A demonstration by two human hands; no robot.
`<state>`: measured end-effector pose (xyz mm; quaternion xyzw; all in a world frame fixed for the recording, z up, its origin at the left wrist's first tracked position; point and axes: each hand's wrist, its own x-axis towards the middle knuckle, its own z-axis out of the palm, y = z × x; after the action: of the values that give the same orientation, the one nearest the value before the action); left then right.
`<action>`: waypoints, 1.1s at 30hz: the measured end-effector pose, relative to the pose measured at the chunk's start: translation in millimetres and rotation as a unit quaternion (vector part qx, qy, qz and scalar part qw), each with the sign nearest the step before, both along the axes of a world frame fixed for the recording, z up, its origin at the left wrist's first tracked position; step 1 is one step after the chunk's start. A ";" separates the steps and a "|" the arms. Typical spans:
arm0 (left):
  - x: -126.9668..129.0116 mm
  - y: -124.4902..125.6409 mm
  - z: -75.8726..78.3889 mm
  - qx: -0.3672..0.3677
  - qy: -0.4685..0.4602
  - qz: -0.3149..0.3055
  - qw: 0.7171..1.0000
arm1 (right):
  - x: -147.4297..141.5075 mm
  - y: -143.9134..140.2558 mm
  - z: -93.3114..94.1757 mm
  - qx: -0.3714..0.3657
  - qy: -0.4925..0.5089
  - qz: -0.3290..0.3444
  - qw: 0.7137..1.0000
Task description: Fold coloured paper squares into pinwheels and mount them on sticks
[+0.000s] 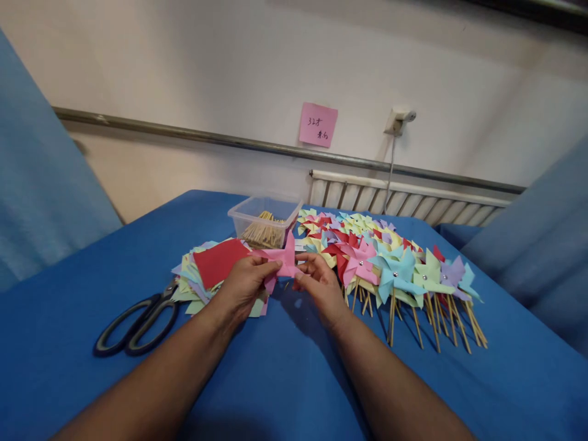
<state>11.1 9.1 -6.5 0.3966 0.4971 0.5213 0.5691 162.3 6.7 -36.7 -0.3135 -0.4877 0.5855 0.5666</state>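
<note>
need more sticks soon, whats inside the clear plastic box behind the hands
The clear plastic box holds a heap of thin wooden sticks, seen through its wall and open top. The pink paper piece held by both hands covers its lower right corner, so that part is hidden.

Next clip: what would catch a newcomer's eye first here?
The spread of colourful paper pinwheels on sticks, at the right of the blue table. At centre, the left hand and right hand pinch a pink paper piece; black scissors lie at left.
</note>
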 end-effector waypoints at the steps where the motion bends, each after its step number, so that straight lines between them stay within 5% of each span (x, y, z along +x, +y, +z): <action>1: -1.5 1.1 0.0 -0.007 -0.015 -0.002 1.000 | -0.5 -1.4 0.5 0.022 -0.015 0.003 1.000; 7: -3.1 1.8 1.1 -0.027 -0.046 -0.014 0.998 | -3.2 -1.2 -7.2 0.108 -0.145 -0.079 0.980; 16: -0.1 -1.9 0.8 -0.013 -0.001 0.004 1.000 | 0.1 1.5 -6.3 0.186 -0.189 -0.112 0.958; 26: 1.9 -2.8 -1.4 -0.005 0.020 0.013 1.000 | -9.4 0.8 -8.6 0.052 -0.091 -0.116 0.988; 33: 4.5 -4.0 0.6 -0.012 -0.047 -0.012 0.999 | -12.1 -2.6 -3.6 0.016 -0.064 -0.125 0.990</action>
<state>15.6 5.1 -6.0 0.3707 0.4713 0.5268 0.6024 150.2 4.0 -40.4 -0.3999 -0.4892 0.4813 0.6076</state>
